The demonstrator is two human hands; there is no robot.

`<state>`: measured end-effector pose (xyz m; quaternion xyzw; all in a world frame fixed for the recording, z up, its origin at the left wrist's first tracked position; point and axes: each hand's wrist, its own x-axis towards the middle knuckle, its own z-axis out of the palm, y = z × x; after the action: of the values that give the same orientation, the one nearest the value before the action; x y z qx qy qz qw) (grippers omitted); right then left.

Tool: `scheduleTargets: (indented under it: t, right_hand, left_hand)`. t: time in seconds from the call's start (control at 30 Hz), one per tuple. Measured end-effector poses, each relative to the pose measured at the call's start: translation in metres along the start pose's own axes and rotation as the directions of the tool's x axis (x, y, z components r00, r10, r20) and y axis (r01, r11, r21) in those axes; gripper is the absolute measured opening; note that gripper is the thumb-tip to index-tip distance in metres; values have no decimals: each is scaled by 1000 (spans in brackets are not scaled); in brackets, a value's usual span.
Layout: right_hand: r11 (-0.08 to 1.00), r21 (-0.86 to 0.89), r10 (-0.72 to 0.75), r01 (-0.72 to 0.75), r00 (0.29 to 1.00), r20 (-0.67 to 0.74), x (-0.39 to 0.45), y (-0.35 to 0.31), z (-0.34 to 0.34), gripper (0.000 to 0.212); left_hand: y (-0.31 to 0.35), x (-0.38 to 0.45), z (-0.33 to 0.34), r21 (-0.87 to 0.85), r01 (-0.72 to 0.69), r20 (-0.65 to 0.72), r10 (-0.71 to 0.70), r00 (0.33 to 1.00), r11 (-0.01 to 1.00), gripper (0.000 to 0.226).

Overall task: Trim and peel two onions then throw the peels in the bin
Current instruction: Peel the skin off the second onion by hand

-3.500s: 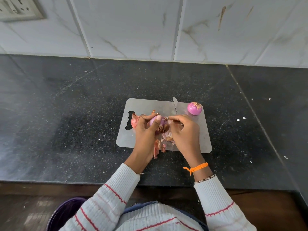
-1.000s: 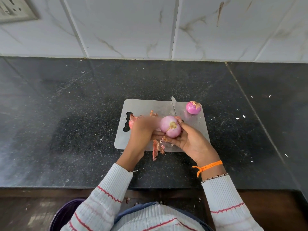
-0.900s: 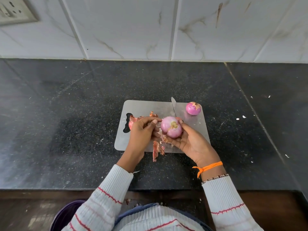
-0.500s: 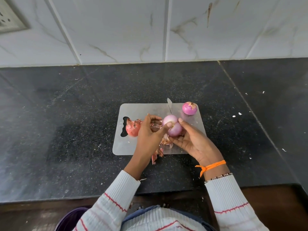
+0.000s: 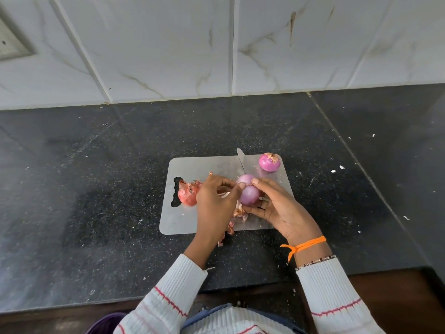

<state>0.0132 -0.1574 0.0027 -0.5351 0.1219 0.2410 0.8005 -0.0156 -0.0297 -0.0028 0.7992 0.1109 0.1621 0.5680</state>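
Note:
A pale purple peeled onion [image 5: 248,194] is held over the steel cutting board [image 5: 197,166]. My right hand [image 5: 277,206] cups it from the right and below. My left hand [image 5: 215,198] pinches at its left side with thumb and fingers. A second onion [image 5: 269,162], pink with a dry tuft on top, rests at the board's far right corner. Loose reddish peels [image 5: 187,192] lie by the board's handle slot, and more peels [image 5: 237,214] hang under my hands and over the board's near edge. A knife blade [image 5: 240,157] pokes out beyond my hands; its handle is hidden.
The board lies on a black stone counter [image 5: 96,189] backed by a white tiled wall [image 5: 168,44]. A purple bin [image 5: 106,324] shows below the counter's front edge at the lower left. White flecks dot the counter on the right.
The onion has turned in my hands, its cut end no longer facing up. My left hand shifted from the peels back to the onion's side. The view tilted slightly.

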Motion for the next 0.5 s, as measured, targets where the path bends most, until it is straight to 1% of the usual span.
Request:
scheduleTargets:
  t: [0.07,0.13,0.2,0.27,0.33,0.43,0.5]
  right_hand:
    - [996,-70,-63,60,997,-37,1,2,1,23]
    - [982,-137,-141,128,986,-93,2,4,3,26]
    - [957,-211,-229,198,964,-133,3,5,4,26]
    - [927,-281,-294,247,945,-141,5,7,4,26]
    - [920,-294,-310,260,941,-136,5,9,4,27]
    - [913,-301,-322,276,940,-115,4,12,5,25]
    - [897,-328,-345,298,934,-95,3,12,6,24]
  left_hand:
    - [2,1,-1,56,-25,-17,26,1000,998,6]
    - [2,3,-1,77,-16,-14,17,1000,997,4]
    - [2,3,-1,64,8,-16,-7,1000,998,4]
    - [2,5,-2,29,45,-12,-45,999,999,6]
    - [1,6,-4,-29,117,5,-117,993,993,5]
    - [-3,7,-7,-183,294,46,-291,956,938,5]
    - [-5,8,-7,-205,349,44,-348,936,914,7]
